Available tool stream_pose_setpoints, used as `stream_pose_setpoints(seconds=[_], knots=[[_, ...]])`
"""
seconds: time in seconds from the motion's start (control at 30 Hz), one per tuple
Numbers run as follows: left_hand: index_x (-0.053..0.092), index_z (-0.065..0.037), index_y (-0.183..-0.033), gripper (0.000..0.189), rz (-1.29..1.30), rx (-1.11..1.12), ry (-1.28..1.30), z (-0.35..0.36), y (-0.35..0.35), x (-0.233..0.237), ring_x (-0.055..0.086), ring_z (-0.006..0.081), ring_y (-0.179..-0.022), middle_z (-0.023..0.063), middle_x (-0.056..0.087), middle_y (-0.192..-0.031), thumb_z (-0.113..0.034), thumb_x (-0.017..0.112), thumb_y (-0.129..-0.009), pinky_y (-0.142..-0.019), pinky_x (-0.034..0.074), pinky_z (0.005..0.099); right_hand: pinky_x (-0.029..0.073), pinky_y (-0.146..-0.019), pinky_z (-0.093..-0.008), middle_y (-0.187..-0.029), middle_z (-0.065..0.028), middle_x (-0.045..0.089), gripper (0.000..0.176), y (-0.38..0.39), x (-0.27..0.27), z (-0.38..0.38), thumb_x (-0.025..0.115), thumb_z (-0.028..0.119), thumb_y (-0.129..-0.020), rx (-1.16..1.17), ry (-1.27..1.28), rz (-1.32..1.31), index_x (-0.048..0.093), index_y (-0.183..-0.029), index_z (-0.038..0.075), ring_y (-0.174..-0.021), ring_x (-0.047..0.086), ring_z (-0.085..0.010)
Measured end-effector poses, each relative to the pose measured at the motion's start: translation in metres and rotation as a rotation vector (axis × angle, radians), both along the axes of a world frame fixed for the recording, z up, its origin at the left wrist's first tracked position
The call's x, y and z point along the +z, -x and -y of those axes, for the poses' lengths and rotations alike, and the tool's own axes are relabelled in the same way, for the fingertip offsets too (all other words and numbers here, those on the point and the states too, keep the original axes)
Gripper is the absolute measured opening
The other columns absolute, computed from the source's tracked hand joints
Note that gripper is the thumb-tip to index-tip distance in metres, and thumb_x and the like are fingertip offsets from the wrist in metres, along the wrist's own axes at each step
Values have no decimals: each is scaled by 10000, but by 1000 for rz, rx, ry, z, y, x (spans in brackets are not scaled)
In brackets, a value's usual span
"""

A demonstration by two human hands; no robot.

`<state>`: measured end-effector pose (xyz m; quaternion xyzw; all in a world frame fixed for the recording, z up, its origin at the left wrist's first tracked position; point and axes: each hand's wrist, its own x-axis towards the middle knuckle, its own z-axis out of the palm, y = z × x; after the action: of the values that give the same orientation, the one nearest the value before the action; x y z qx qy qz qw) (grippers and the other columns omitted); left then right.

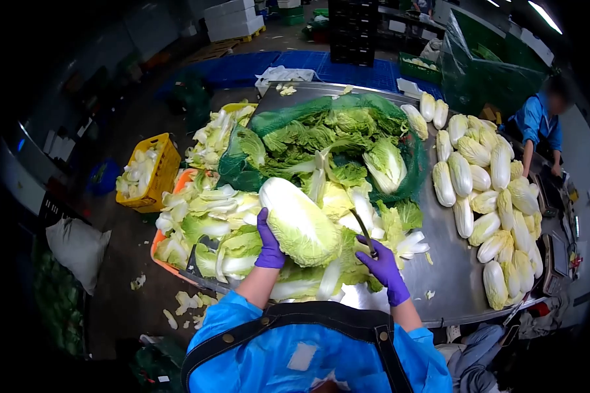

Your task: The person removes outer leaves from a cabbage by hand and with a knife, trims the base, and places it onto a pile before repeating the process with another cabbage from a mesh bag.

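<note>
My left hand [270,243], in a purple glove, holds a large trimmed napa cabbage [299,221] from its left side, above the metal table. In my purple-gloved right hand [381,263] is a knife [362,230] with a dark, thin blade pointing up and left, beside the cabbage's right side. Loose cabbage leaves [233,255] lie below and around both hands. Just beyond the held cabbage, a green mesh bag [410,171] lies open with leafy cabbages in it, one whole cabbage [385,164] at its right.
Many trimmed cabbages [485,226] cover the right of the metal table [442,288]. A co-worker in blue [537,124] stands at the far right. An orange-rimmed crate [160,239] and a yellow crate [160,173], both with leaves, are at left.
</note>
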<state>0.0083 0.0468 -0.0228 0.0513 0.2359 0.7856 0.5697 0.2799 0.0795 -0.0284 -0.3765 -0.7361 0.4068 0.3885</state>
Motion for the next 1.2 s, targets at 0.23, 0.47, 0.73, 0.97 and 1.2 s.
stream_pose_setpoints(seconds=[0.23, 0.47, 0.73, 0.97, 1.2], knots=[[357, -37, -1273, 742, 15, -72, 21, 7, -26, 15, 473, 339, -1061, 178, 492, -1157, -404, 588, -671, -951, 361, 450, 429, -538, -220, -722, -25, 573, 557, 37, 48, 20, 689, 263, -746, 77, 782, -72, 483, -1200, 13, -578, 503, -65], [312, -34, -1291, 719, -219, -67, 1, 10, -31, 13, 471, 310, -1073, 161, 466, -1179, -238, 628, -679, -948, 380, 414, 438, -569, -256, -697, -46, 596, 447, 24, 26, 25, 733, 284, -693, -173, 451, 134, 593, -979, -31, -602, 520, -99], [356, -3, -1274, 703, -109, -490, 182, 27, -7, 17, 506, 297, -1056, 171, 507, -1169, -352, 620, -723, -943, 386, 389, 456, -853, -366, -1033, -145, 588, 411, -23, 59, -7, 543, 210, -787, 89, 980, -1066, 499, -1103, -47, -938, 584, -255], [258, -56, -1347, 868, 52, -744, -169, 28, -18, -1, 407, 361, -1165, 212, 349, -1325, -572, 517, -699, -960, 361, 451, 442, -859, -378, -1116, -125, 548, 415, -39, 10, -43, 497, 336, -831, -145, 714, -1055, 519, -1124, 43, -1016, 532, -244], [207, -109, -1376, 909, 142, -385, -263, 16, -16, 25, 343, 385, -1209, 206, 277, -1368, -700, 399, -713, -991, 302, 499, 359, -431, -166, -1089, -66, 600, 426, -25, 42, -32, 553, 309, -808, 82, 683, -316, 546, -1116, 15, -491, 463, -24]])
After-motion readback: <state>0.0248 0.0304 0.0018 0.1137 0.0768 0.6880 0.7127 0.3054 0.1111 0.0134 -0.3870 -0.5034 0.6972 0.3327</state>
